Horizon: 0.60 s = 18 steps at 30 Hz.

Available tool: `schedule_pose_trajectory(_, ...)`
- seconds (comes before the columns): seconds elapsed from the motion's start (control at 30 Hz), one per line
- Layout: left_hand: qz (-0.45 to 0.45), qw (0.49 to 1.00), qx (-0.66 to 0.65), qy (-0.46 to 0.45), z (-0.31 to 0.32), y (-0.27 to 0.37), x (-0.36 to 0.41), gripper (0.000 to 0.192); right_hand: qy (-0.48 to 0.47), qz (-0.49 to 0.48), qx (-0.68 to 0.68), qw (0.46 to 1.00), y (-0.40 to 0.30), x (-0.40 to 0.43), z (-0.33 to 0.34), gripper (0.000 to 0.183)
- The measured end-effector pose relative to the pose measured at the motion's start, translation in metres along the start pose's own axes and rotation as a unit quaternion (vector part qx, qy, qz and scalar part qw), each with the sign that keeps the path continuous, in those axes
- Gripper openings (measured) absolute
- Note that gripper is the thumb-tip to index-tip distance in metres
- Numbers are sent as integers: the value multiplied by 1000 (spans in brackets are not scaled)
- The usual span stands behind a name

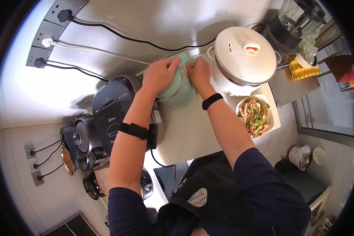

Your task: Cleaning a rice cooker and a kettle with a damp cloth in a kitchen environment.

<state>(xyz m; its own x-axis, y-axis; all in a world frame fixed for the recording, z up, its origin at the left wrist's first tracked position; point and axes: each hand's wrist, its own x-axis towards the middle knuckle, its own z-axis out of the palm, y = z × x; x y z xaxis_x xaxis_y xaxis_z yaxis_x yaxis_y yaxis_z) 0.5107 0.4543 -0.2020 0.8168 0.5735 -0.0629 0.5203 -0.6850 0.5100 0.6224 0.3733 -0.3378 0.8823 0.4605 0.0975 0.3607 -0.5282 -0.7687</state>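
Observation:
A mint-green electric kettle (180,96) is at the back of the pale countertop (183,129), tilted under both my hands. My left hand (159,73) grips its upper left side, the thumb lying along the top near the green handle (183,57). Curled at the upper right of the kettle, my right hand (200,72) pinches what looks like a pale cloth (191,62) against it. My fingers hide much of the kettle's top. Close to my right hand stands a white lidded electric pot (244,56). Left of the kettle is a dark Midea rice cooker (110,100).
A white dish of shredded food with green herbs (255,116) sits near the counter's right edge. Beyond are a blender (295,26) and a yellow tray (303,69). Power cords (135,39) run along the wall to sockets (42,35). Further pots (85,134) stand at left.

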Motion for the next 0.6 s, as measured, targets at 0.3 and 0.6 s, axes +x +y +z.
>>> schedule_pose_trajectory(0.3, 14, 1000, 3, -16, -3, -4, 2, 55, -5, -67, 121, 990, 26, -19, -8, 36)
schedule_pose_trajectory(0.6, 31, 999, 1, -12, 0, -8, 3, 54, -6, -17, 47, 999, 3, -10, -12, 34)
